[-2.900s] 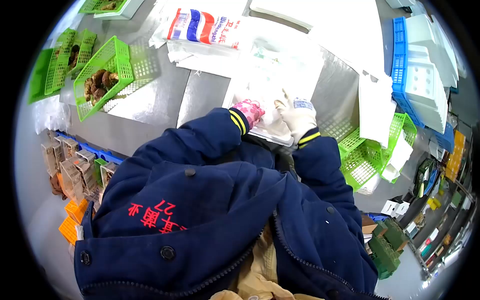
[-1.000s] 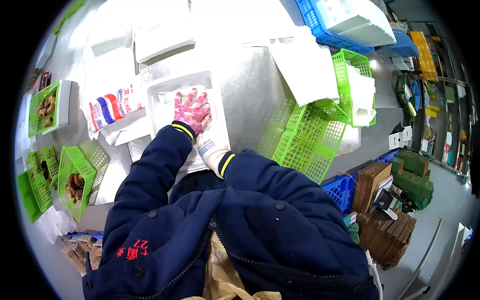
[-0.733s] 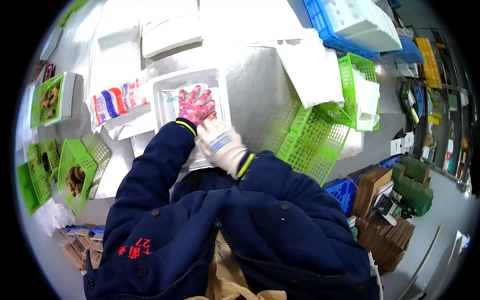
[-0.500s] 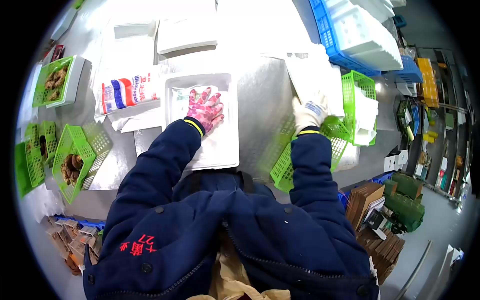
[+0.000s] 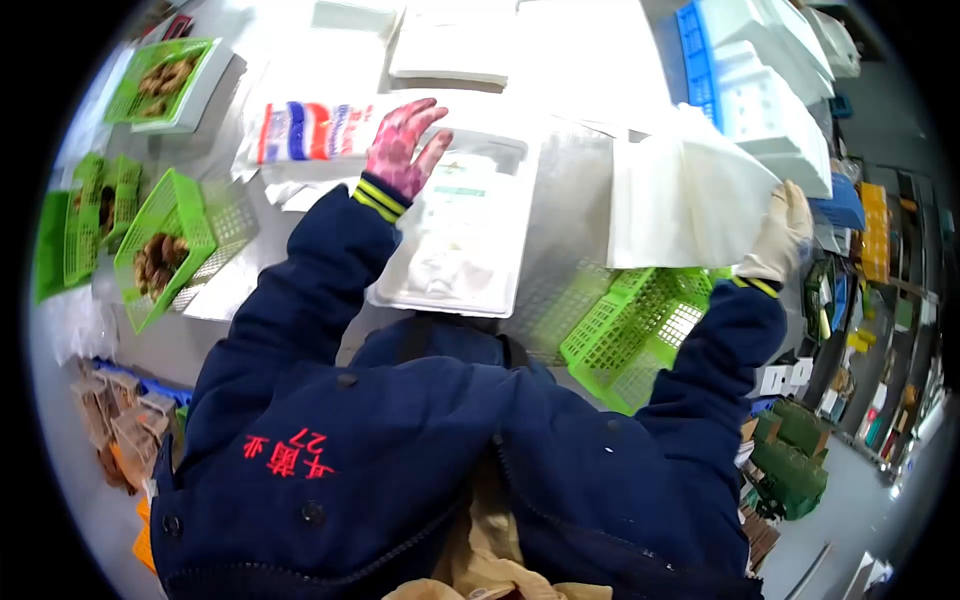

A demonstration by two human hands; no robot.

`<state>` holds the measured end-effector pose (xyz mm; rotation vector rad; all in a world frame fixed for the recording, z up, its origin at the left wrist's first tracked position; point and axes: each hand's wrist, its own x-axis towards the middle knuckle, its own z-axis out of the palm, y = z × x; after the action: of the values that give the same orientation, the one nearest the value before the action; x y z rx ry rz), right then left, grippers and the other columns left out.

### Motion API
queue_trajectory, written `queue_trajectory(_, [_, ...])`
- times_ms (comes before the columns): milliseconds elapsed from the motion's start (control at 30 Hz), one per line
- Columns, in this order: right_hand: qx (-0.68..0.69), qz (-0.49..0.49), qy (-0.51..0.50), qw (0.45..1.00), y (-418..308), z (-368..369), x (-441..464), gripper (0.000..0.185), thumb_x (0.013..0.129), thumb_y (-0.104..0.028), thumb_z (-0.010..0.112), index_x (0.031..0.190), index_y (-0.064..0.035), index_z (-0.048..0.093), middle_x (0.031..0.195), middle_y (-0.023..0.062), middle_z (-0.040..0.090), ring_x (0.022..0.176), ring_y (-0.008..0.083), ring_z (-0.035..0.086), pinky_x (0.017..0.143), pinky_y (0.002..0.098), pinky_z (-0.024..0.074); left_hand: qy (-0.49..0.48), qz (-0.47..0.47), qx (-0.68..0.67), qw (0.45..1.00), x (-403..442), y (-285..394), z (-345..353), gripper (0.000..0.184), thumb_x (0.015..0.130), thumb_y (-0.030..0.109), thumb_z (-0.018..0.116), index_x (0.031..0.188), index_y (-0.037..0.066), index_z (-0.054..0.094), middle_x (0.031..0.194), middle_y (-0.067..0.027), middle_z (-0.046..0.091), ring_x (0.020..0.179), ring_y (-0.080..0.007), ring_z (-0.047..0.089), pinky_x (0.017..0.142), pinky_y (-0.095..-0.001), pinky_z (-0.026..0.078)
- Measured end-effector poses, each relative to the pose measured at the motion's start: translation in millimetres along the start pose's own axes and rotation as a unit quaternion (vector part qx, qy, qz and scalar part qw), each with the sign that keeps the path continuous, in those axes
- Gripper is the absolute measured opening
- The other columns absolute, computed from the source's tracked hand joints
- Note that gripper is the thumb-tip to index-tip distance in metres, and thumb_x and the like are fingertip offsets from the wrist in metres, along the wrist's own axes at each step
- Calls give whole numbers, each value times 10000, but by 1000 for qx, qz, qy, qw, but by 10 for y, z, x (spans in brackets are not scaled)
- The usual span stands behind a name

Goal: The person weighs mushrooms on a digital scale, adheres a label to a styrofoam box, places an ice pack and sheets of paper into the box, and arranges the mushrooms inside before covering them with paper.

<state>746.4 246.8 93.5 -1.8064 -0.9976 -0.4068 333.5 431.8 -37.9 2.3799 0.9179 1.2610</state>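
My left hand [image 5: 405, 150], in a pink patterned glove, hovers at the upper left rim of a white foam box [image 5: 522, 225]. Its fingers are spread with nothing in them. Inside the box lies white wrapping with green print [image 5: 465, 190], over pale contents that I cannot make out. At the right, my right hand [image 5: 780, 238] wears a white glove and is closed on the corner of a white paper sheet [image 5: 690, 205]. That sheet is partly raised and covers part of the table and of a green basket [image 5: 640, 325].
A red-and-blue printed plastic package [image 5: 315, 132] lies left of the box. Green baskets of brown mushrooms [image 5: 160, 262] stand further left. A blue crate [image 5: 698, 60] with white foam pieces [image 5: 770, 110] is at the upper right. White foam lids [image 5: 450, 45] lie at the back.
My left hand has come up off the box's contents to its upper left rim. My right hand has moved right, drawing the paper sheet's corner with it. The whole view has shifted.
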Motion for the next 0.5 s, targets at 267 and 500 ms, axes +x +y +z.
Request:
queue_trajectory(267, [-64, -143, 13, 988, -1180, 251, -624, 230, 851, -82, 506, 1017, 41, 606, 1017, 178, 614, 847, 222, 622, 706, 295, 508, 14, -70, 7, 997, -693, -1044, -1323, 282, 870, 235, 558, 1087, 56, 586, 1119, -116, 572, 1041, -260, 535, 902, -331, 412])
queue_trajectory(500, [-5, 81, -65, 995, -629, 590, -447, 285, 844, -179, 593, 1077, -15, 604, 933, 76, 640, 800, 124, 581, 683, 211, 463, -66, -232, -170, 955, -715, -944, -1222, 222, 891, 130, 528, 1073, 16, 585, 942, -87, 630, 883, -149, 589, 807, -258, 459])
